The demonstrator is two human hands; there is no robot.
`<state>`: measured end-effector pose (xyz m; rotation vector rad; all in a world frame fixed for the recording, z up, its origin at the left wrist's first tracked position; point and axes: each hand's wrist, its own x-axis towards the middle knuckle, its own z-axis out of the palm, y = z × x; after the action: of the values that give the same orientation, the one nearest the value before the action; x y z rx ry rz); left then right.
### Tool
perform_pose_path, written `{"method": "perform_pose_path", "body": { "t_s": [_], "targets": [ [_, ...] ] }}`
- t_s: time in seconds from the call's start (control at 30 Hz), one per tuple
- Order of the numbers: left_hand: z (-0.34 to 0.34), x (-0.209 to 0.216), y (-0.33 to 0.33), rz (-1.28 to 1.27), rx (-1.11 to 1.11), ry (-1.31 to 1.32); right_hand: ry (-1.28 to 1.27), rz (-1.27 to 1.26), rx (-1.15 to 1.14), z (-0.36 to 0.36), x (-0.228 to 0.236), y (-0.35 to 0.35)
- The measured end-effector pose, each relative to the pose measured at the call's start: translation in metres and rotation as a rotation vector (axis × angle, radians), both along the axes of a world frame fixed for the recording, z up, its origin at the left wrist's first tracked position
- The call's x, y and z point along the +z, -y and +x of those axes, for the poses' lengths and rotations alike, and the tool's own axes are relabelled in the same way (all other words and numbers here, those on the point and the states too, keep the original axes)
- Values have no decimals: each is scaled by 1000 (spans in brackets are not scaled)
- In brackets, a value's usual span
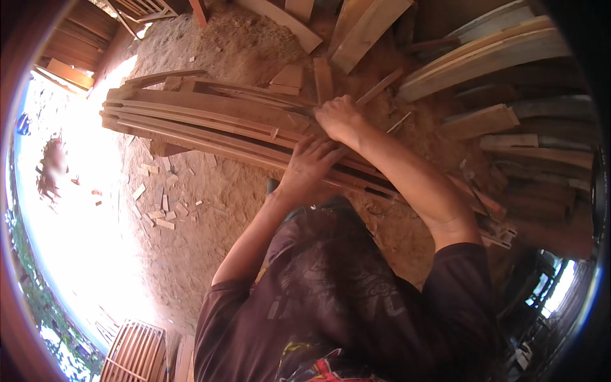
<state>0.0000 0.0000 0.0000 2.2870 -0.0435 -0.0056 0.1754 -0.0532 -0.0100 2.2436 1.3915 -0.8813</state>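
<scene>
A bundle of long, grooved wooden strips [210, 121] runs across in front of me, from the far left to the lower right. My left hand [310, 164] lies on the strips near their middle, its fingers stretched out over the wood. Just beyond it, my right hand [340, 119] is closed at the far side of the bundle, its fingers curled down. Whatever those fingers grip is hidden under the hand. A small chip of wood [298, 121] rests on the strips left of my right hand.
Small wood offcuts [167, 213] litter the sandy floor [191, 267] at left. Boards [477, 60] are stacked at the far right, and more planks [369, 32] lie beyond the bundle. A slatted wooden frame [133, 353] stands at the lower left.
</scene>
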Motion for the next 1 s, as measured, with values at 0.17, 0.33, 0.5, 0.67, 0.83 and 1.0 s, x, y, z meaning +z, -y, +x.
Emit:
{"method": "perform_pose_path", "body": {
  "t_s": [0.17,0.33,0.5,0.67,0.83,1.0],
  "targets": [
    [-6,-10,-65,-562,486,-17,-67,805,-101,-15,26,19],
    [44,-41,-134,1,430,65,-165,958,-532,-62,38,105],
    [78,-47,-126,5,309,-154,147,920,-683,-105,19,195],
    [83,-61,-115,211,274,-257,377,880,-680,-116,2,200],
    [88,-78,-147,368,181,-218,426,899,-708,-116,-5,197],
    [89,-104,-158,337,103,-312,397,896,-731,-119,-6,197]
  ]
}}
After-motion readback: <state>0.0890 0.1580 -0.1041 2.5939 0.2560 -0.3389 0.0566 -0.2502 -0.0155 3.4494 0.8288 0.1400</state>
